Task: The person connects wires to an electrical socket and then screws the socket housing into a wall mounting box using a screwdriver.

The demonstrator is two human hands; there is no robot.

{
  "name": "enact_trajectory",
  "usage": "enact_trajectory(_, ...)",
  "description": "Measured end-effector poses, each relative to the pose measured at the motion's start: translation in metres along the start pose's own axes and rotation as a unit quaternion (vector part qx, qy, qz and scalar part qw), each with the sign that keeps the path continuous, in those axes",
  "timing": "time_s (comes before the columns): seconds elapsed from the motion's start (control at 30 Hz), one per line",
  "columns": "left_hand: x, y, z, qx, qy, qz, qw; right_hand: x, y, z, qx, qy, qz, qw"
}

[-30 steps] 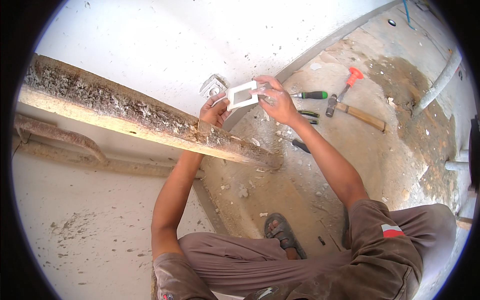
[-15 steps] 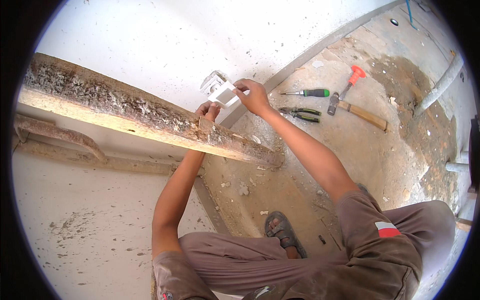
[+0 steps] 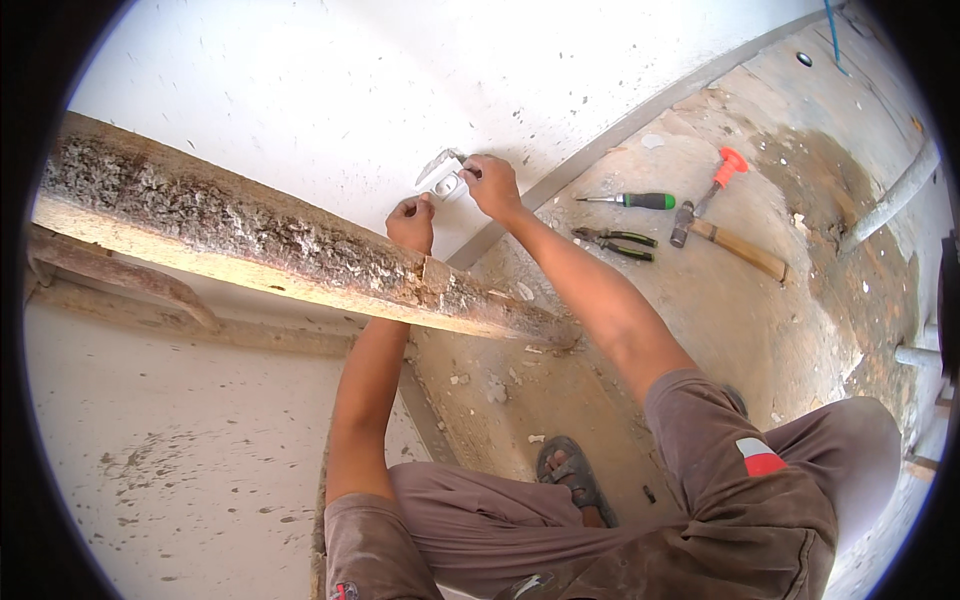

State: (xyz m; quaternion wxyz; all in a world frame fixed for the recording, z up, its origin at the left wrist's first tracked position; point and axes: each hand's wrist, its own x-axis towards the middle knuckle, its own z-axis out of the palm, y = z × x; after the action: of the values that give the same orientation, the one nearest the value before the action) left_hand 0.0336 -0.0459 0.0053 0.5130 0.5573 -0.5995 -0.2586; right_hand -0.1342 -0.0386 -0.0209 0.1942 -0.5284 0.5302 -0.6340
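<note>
A white wall socket (image 3: 446, 186) with a round recess sits at a hole in the white wall, low above the floor. My left hand (image 3: 411, 222) reaches up past a wooden beam, its fingers pinched at the socket's lower left edge. On the opposite side, my right hand (image 3: 492, 187) has thumb and fingers closed at the upper right edge. Broken plaster (image 3: 440, 160) shows along the socket's top. What lies behind the socket is hidden.
A rough wooden beam (image 3: 250, 225) slants across my left forearm. On the dusty floor at right lie a screwdriver (image 3: 648, 201), pliers (image 3: 618, 241), a hammer (image 3: 740, 248) and a chisel with a red guard (image 3: 731, 162). Metal pipes (image 3: 890, 207) stand farther right.
The white piece, tilted and held out from the wall before, now lies flatter against it with its round recess showing. Both hands have shifted their hold to opposite edges.
</note>
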Motion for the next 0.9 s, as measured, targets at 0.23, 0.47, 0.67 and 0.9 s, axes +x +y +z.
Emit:
enact_trajectory(0.23, -0.004, 0.001, -0.004, 0.008, 0.006, 0.041, 0.999, 0.005, -0.001, -0.002, -0.035, 0.023, -0.063, 0.997)
enact_trajectory(0.47, -0.005, 0.013, -0.004, 0.052, 0.023, 0.051, 0.997, 0.01, -0.007, -0.009, -0.024, -0.032, -0.019, 0.999)
enact_trajectory(0.67, -0.007, 0.022, -0.008, 0.129, 0.002, 0.092, 0.987, 0.014, -0.006, -0.013, -0.017, -0.055, -0.047, 0.997)
enact_trajectory(0.9, -0.003, 0.032, -0.011, 0.217, -0.014, 0.091, 0.972, 0.026, -0.013, -0.016, -0.062, -0.096, -0.019, 0.993)
